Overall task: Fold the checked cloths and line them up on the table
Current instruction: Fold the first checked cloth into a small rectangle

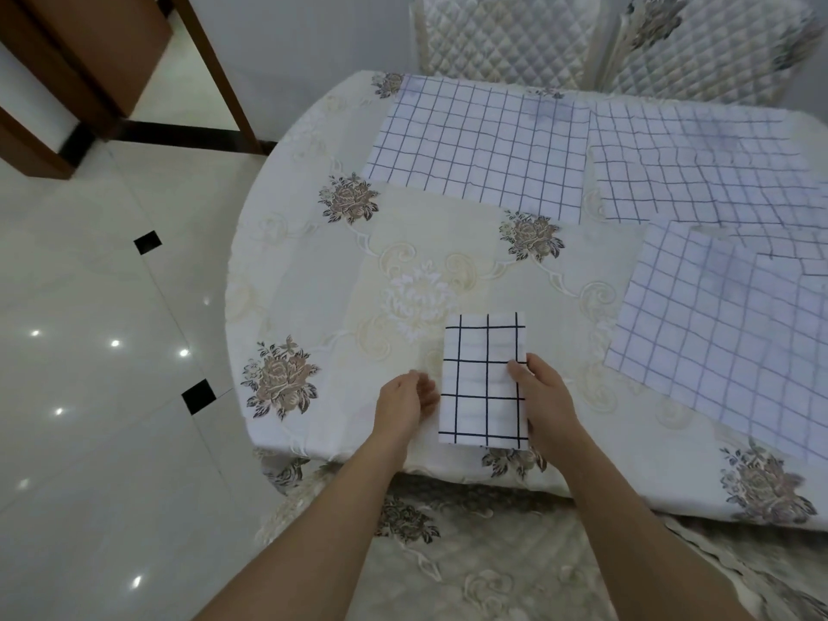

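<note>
So the folded cloth point(484, 380) is sitting near the front edge of the table point(313, 271), a narrow upright rectangle with dark grid lines. The right hand point(544, 403) is lying along its right edge, thumb resting on top of the fabric, fingers held loosely together, not really pinching. The left hand point(405, 407) is hovering just beside the left edge, fingers relaxed and slightly curled, holding nothing. Three unfolded checked cloths are lying flat: one far centre point(479, 145), one far right point(699, 168), one right point(726, 333), overlapping. No containers anywhere.
</note>
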### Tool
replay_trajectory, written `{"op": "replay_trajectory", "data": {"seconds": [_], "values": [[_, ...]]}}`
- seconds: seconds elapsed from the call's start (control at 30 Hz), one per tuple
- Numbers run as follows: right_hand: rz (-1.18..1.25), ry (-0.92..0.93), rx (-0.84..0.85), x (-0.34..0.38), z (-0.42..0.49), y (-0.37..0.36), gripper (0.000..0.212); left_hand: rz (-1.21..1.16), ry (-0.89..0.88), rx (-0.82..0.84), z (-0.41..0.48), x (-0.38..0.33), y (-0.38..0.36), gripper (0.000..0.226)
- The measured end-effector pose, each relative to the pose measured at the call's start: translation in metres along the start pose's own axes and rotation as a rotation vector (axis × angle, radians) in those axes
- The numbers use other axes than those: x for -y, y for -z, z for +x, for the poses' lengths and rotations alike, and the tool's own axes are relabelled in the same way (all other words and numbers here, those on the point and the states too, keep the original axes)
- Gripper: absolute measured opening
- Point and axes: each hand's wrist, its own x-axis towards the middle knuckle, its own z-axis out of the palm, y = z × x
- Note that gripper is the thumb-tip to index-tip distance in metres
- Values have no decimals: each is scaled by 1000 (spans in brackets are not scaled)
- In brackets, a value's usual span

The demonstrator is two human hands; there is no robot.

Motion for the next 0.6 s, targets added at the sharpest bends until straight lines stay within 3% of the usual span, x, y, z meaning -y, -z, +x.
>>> {"op": "replay_trajectory", "data": {"seconds": [0.13, 0.27, 0.5, 0.6], "values": [[85, -7, -10, 15, -16, -6, 22, -53, 60, 223, -14, -16, -3, 49], [83, 7, -43, 19, -27, -11, 21, 51, -95, 325, -26, -25, 0, 44], [57, 54, -134, 16, -43, -23, 20, 372, -518, 175, -28, -27, 6, 44], [-154, 173, -200, 15, -54, -27, 27, 438, -595, 166, -30, -28, 10, 43]]}}
